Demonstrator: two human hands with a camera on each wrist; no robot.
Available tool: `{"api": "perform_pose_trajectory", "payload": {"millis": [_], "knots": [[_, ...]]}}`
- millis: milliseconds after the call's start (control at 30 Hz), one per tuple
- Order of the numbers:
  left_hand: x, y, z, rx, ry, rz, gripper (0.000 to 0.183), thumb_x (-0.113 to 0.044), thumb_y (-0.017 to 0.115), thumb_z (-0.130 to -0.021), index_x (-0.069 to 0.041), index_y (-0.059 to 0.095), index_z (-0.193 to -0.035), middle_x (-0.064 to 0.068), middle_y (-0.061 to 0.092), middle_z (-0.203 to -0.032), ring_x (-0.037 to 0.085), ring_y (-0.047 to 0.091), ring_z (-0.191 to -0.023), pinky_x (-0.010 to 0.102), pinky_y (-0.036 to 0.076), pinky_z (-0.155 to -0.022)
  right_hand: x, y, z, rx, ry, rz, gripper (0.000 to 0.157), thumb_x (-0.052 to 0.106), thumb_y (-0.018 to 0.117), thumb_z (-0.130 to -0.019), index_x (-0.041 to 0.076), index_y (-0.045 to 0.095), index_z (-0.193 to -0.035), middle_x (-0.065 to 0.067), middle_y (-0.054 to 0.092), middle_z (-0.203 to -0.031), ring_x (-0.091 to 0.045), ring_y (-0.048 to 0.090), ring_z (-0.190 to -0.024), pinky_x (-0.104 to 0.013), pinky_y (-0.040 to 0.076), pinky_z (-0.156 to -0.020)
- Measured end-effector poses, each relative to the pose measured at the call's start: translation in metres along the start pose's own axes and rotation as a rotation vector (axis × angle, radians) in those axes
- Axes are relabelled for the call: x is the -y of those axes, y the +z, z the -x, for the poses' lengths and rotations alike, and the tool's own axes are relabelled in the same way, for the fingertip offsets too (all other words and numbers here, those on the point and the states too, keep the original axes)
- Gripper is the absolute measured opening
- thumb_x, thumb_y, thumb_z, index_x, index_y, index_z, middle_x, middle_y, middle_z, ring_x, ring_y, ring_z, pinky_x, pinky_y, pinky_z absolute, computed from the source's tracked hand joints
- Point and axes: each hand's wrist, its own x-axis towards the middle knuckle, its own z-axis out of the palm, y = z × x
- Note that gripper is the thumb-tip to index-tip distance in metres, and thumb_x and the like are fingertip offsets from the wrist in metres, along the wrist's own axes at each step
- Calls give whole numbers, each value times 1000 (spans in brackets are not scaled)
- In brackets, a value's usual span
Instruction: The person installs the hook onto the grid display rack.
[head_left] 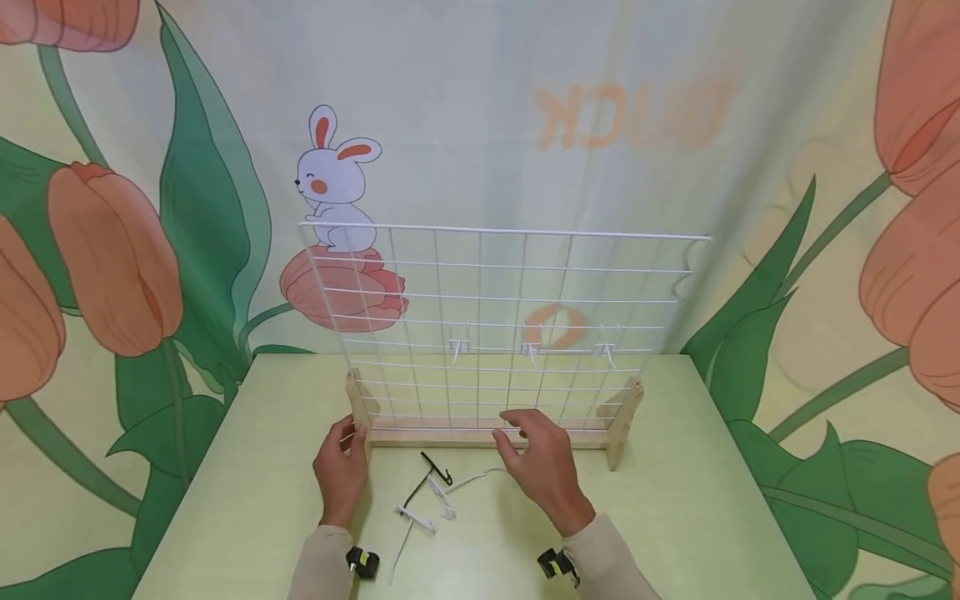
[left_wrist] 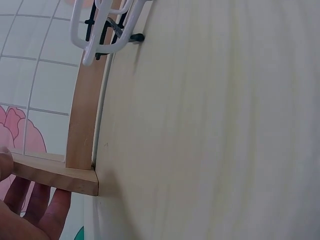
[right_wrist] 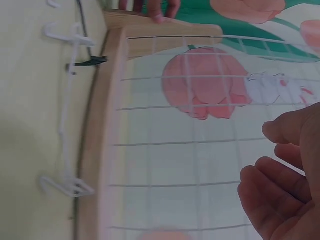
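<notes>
Grid rack (head_left: 480,298), left fingers (left_wrist: 60,205) gripping its wooden foot (left_wrist: 60,176), right fingers (right_wrist: 280,178) loose (apparently empty)

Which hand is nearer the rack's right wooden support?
Right. The right hand is to the left of the right support, not touching it; the left hand grips the left support.

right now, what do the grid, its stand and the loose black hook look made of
The grid looks like white-coated metal wire, going by its thin, straight rods. The stand seems bare or varnished wood, given its tan colour and faint grain. The black hook could be coated metal or plastic; its even dark surface leaves that open.
</notes>
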Motion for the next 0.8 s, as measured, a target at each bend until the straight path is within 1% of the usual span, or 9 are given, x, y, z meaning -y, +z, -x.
{"api": "perform_pose_trajectory", "payload": {"millis": [167,300,400,567,667,800], "knots": [[-1,0,0,1,19,3,30,-17,67,-105,-9,69,-134,20,74,-123,42,75,-110,59,60,-91,-15,10,20,34,84,-16,27,14,89,-85,8,79,-110,-7,79,-100,-24,77,-88,-35,64,-71],[0,-1,-1,5,30,-2,30,-16,67,-105,-9,68,-134,20,75,-123,42,75,-109,60,60,-91,-26,18,30,45,131,-15,26,15,88,-87,8,79,-111,-7,79,-100,-23,77,-88,-37,64,-71],[0,-1,-1,5,32,-3,30,-16,67,-105,-10,69,-134,20,75,-123,42,75,-109,59,60,-90,-33,24,37,61,167,-8,27,17,87,-88,9,79,-112,-7,79,-101,-23,77,-89,-37,64,-72],[-1,-1,-2,2,40,-5,30,-16,67,-105,-9,68,-134,21,75,-123,42,75,-109,60,60,-90,-42,35,50,130,242,18,28,22,87,-88,12,79,-113,-6,79,-103,-23,75,-90,-35,62,-74],[-1,-1,-2,4,24,-17,30,-17,67,-106,-10,68,-134,19,75,-124,41,75,-109,59,60,-90,-45,39,57,171,268,44,27,23,86,-89,11,79,-113,-7,79,-103,-23,75,-91,-39,61,-77],[-2,-1,-1,11,5,-20,29,-18,66,-106,-10,69,-134,18,75,-125,39,74,-110,57,59,-91,-50,45,63,202,289,75,29,23,85,-89,9,79,-114,-8,78,-104,-24,74,-94,-45,60,-80]]}}
